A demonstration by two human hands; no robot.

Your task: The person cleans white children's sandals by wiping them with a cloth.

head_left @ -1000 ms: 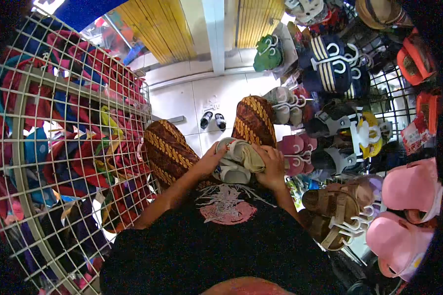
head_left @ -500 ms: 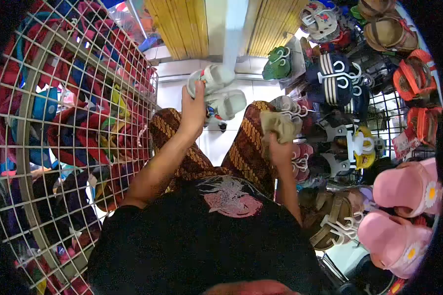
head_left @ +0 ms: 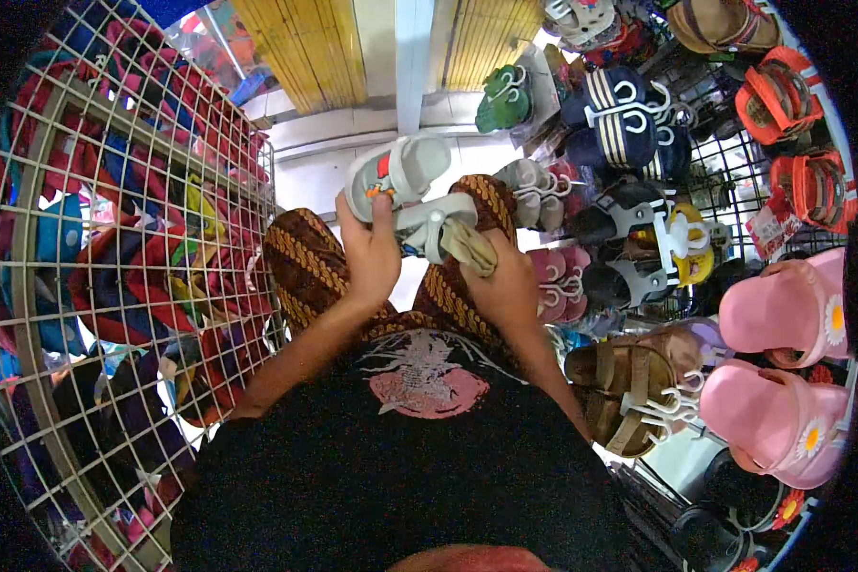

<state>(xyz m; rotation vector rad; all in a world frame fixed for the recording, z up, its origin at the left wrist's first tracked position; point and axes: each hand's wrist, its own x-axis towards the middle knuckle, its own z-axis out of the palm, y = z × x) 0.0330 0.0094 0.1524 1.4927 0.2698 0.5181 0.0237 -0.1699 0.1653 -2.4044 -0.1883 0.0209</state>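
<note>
Grey clogs (head_left: 419, 166) — two; beige cloth (head_left: 469, 250) — one

Colourful goods (head_left: 124, 291) show through a wire rack (head_left: 29, 286) at left. At right, flowered pink clogs (head_left: 753, 410) sit beside brown sandals (head_left: 644, 386), with orange sandals (head_left: 770, 95) and striped navy slippers (head_left: 610, 124) farther up. Green shoes (head_left: 502, 100) show beside white floor tiles (head_left: 310, 179), near yellow slatted panels (head_left: 305, 48).

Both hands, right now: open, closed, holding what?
Left hand: closed, holding the pale grey clogs.
Right hand: closed, holding a beige cloth at the nearer clog.
</note>
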